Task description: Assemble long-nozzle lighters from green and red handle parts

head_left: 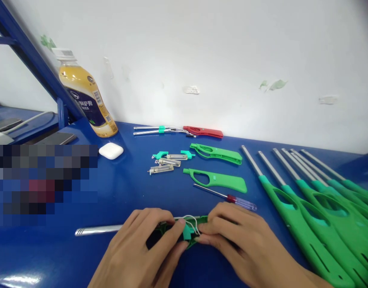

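Note:
A green stick lighter lies open-shelled between my hands low in the middle, its inside facing up. Inside it show a turquoise part [187, 231] and looping thin white wires [191, 217]. Its metal tube [97, 230] sticks out to the left, past my left hand [142, 244]. The fingers of that hand are closed around the lighter, thumb and forefinger close to the turquoise part. My right hand [238, 236] grips the right end of the shell, its fingertips pressed together by the white wires. Whether those fingertips also pinch a wire, I cannot tell.
Beyond my hands are a screwdriver [239, 202], green half shells [221, 182], clear fuel tanks [161, 169] and a red shell [203, 132] with metal tubes. Several assembled green lighters [304, 224] lie right. A drink bottle [88, 100] and white case [111, 151] stand left, before the wall.

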{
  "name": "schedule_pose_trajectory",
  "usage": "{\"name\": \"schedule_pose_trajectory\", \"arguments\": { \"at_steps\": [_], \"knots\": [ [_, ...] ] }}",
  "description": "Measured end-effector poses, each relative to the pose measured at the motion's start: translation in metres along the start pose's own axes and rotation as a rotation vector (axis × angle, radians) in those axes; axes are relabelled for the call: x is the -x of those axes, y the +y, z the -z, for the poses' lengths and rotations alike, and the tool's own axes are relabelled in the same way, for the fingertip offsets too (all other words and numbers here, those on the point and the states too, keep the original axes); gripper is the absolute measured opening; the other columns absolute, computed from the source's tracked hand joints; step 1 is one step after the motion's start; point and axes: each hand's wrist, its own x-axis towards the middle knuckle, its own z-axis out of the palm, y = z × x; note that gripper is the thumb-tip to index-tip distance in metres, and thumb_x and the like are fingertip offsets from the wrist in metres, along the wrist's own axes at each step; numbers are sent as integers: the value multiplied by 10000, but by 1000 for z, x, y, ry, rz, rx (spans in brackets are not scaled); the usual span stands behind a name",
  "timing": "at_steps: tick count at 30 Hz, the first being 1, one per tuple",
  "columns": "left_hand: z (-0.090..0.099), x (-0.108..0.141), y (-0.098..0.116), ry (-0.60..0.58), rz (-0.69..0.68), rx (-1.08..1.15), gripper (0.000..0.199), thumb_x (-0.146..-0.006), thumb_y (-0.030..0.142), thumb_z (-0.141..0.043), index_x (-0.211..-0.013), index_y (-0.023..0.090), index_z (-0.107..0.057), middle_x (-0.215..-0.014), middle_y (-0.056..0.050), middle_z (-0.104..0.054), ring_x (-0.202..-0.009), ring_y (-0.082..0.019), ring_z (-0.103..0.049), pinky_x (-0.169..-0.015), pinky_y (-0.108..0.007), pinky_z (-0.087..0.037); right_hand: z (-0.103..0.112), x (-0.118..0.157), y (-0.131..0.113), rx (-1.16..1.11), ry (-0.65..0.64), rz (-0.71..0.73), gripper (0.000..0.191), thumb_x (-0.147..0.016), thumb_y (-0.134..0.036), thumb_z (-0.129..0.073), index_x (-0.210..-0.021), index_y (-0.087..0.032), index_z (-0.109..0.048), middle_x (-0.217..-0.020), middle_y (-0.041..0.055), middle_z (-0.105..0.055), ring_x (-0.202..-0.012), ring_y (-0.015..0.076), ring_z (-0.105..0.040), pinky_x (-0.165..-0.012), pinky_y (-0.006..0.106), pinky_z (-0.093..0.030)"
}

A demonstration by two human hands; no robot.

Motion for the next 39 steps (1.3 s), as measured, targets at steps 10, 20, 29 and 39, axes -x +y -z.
{"name": "schedule_pose_trajectory", "arguments": {
  "at_steps": [10, 20, 29, 39],
  "knots": [
    [0, 1, 1, 0, -8, 8, 193, -1104, 117, -562, -1234, 204, -675, -1086, -37, -688, -929, -163, -671, -812, -317, -573, -5, 0, -1, 218, 39, 159, 350, -1165, -243, -458, -883, -212, -663, -767, -13, -667, -650, 144, -597, -628, 303, -434],
    [-1, 3, -5, -33, -41, -22, 173, -1103, 139, -577, -1217, 198, -693, -1072, -44, -677, -904, -162, -668, -791, -316, -581, -1, -3, -7, 342, 37, 222, 356, -1154, -199, -431, -1007, -199, -754, -811, 2, -737, -664, 165, -662, -641, 321, -501],
    [1, 5, -2, -48, 7, -3, 199, -1145, 197, -514, -1249, 236, -680, -1105, -34, -702, -915, -141, -728, -813, -255, -624, 5, -1, -2, 208, 108, 65, 312, -1174, -262, -438, -1262, -259, -738, -1105, -9, -834, -912, 118, -809, -815, 209, -611],
    [10, 13, -12, -18, 73, 36, 272, -1143, 218, -540, -1388, 269, -647, -1263, -35, -694, -1065, -116, -752, -907, -173, -609, 2, -2, 1, 279, 74, 107, 443, -1200, -264, -328, -1106, -294, -760, -980, -58, -817, -765, 93, -792, -620, 235, -557]
  ]
}}
